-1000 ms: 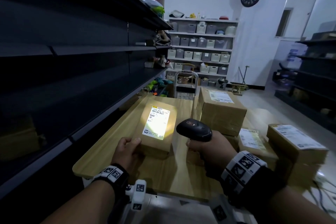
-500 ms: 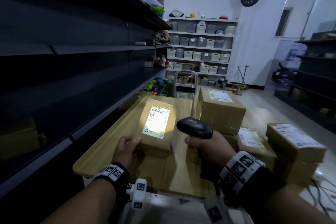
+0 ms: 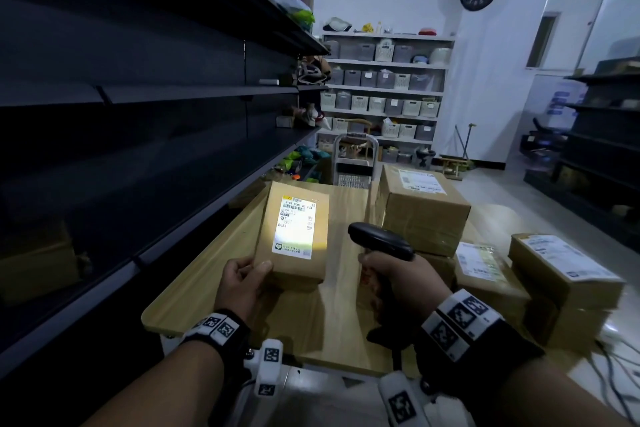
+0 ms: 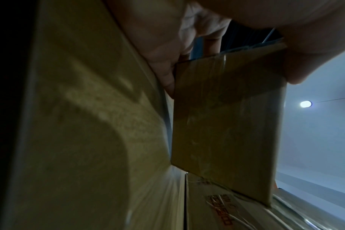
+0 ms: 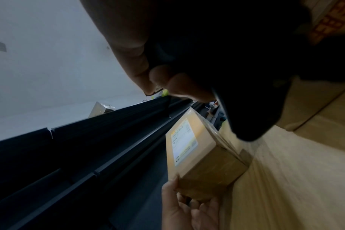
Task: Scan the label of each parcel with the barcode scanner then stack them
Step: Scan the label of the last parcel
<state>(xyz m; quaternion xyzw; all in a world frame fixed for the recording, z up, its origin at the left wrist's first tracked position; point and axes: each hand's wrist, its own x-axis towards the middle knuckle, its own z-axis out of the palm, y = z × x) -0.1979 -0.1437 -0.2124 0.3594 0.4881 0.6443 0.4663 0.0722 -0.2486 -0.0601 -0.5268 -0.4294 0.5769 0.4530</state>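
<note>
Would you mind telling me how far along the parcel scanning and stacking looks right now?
Early. No finished stack is evident. In hand: the left hand grips the near corner of the small parcel on the wooden table, while the right hand aims the barcode scanner, whose light covers its label. Left: the large parcel and the two parcels at right, then stacking.

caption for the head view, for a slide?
Left hand holds a parcel on the table while the right hand aims the barcode scanner at its lit label.
</note>
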